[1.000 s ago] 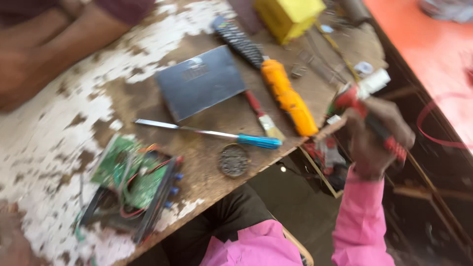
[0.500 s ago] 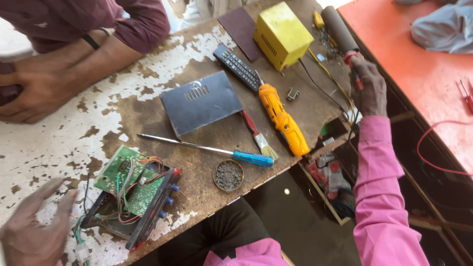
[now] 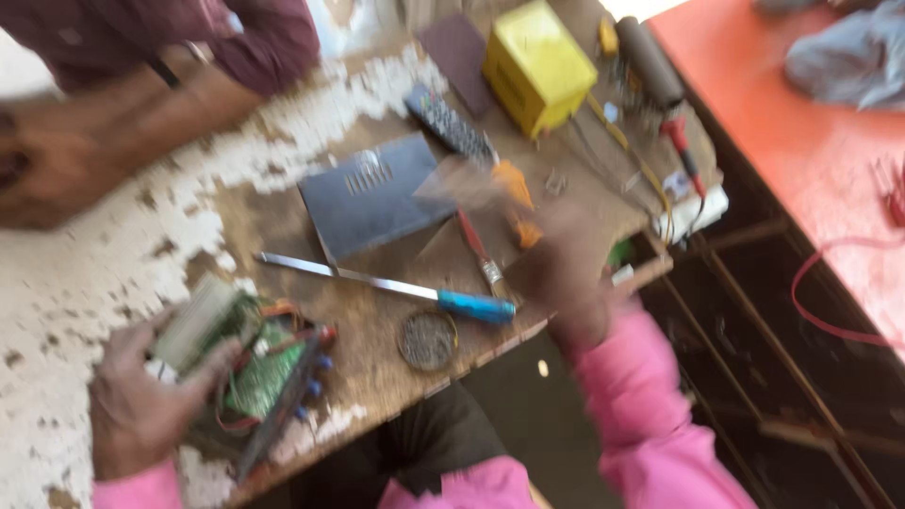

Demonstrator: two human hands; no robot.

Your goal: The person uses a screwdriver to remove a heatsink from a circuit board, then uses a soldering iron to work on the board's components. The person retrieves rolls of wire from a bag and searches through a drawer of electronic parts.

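Note:
My left hand [image 3: 141, 405] grips the near left end of a green circuit board [image 3: 264, 377] with coloured wires, at the bench's front left. My right hand [image 3: 566, 273], in a pink sleeve, is a blur over the near end of an orange tool [image 3: 514, 179] in the middle of the bench. Whether it holds the tool cannot be told. A long screwdriver with a blue handle [image 3: 471, 304] lies just left of that hand, with a small brush [image 3: 481, 250] beside it.
A dark grey metal plate [image 3: 372, 193], a black remote control [image 3: 451, 123] and a yellow box [image 3: 537, 61] lie further back. A round tin [image 3: 427, 339] sits near the front edge. Another person's arms [image 3: 94, 141] rest at the top left. An orange table [image 3: 801, 123] stands to the right.
My left hand has closed on the circuit board. My right hand has swung from the bench's far right corner back to the orange tool in the middle.

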